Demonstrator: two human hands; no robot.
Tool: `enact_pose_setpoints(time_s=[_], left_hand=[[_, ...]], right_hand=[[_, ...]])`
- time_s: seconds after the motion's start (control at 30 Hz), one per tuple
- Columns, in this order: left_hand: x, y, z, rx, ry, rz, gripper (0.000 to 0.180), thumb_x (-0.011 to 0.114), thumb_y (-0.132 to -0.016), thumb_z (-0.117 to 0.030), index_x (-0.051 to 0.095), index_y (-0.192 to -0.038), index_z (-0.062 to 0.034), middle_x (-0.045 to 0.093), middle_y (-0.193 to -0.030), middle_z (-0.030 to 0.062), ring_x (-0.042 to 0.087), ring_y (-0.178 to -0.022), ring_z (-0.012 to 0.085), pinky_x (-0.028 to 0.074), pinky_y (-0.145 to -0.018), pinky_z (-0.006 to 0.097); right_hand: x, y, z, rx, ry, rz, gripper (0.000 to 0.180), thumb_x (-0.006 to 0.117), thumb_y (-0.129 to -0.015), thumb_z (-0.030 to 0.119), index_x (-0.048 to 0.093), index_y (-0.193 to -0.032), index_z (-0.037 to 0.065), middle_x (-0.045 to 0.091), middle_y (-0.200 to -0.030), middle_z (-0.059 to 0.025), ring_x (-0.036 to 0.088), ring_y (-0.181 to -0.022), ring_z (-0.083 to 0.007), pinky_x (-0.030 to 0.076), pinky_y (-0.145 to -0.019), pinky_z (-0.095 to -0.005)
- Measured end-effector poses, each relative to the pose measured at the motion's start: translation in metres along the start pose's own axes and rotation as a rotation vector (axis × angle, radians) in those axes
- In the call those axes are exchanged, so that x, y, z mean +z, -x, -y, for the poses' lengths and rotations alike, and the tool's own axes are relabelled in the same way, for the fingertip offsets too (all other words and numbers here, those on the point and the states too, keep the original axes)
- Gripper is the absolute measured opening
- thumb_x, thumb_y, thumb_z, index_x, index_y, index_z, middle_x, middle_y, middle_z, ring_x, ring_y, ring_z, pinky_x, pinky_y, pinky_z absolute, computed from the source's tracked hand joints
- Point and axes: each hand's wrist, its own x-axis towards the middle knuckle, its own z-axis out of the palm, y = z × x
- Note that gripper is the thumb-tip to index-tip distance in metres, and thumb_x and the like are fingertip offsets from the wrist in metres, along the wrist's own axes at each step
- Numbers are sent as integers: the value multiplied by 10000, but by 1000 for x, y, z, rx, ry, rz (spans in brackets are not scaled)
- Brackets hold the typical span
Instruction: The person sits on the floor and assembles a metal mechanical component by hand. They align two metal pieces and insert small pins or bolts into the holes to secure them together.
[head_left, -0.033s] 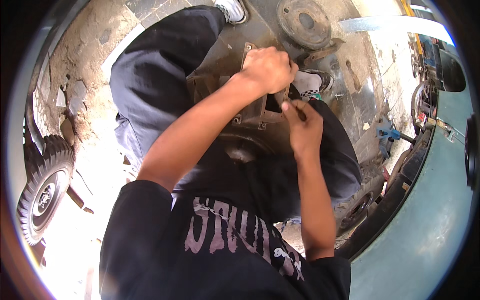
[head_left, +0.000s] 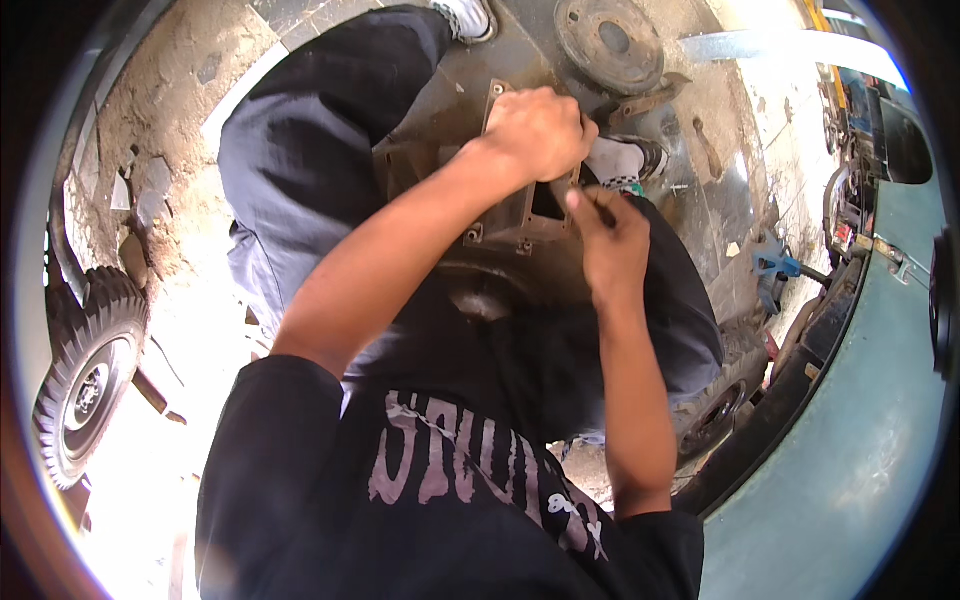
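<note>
A brown, rusty metal housing (head_left: 475, 232) with bolt holes at its corners and a dark rectangular opening sits between my bent legs. My left hand (head_left: 545, 135) is closed in a fist over its far part. The fingers curl under, so what they grip is hidden. Close by, at the opening's right edge, my right hand (head_left: 615, 235) is closed, its thumb pressed against the curled fingers. A thin brownish piece shows between the two hands, but its kind cannot be made out.
Beyond my hands a round rusty drum-like part (head_left: 610, 45) lies on the floor, with a curved metal piece (head_left: 650, 98) next to it. A long rusty part (head_left: 707, 150) and a blue tool (head_left: 775, 263) lie at right. A tyre (head_left: 90, 370) stands left; a pale green vehicle panel (head_left: 850, 440) fills the right.
Both hands have shifted slightly away from me. My right hand has moved a little up and right, and more of the dark opening shows.
</note>
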Motion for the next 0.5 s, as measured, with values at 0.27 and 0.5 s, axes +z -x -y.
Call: enact_pose_setpoints(time_s=[0.27,0.5], left_hand=[[7,3,5,54,0,-55,559,458,-1060,-421,803,-964,8,770,-1025,261,740,-1053,437,562,-1011,508],[5,1,7,28,-16,-63,554,458,-1059,-423,807,-962,-5,770,-1043,258,738,-1058,433,548,-1035,500]], right_hand=[[-1,14,-2,-15,31,-12,317,842,-918,271,792,-1032,-21,761,-820,-129,692,-752,-160,546,-748,-321],[-1,11,1,70,-115,32,306,817,-959,248,784,-1065,-38,762,-882,-70,668,-832,-122,524,-794,-287]])
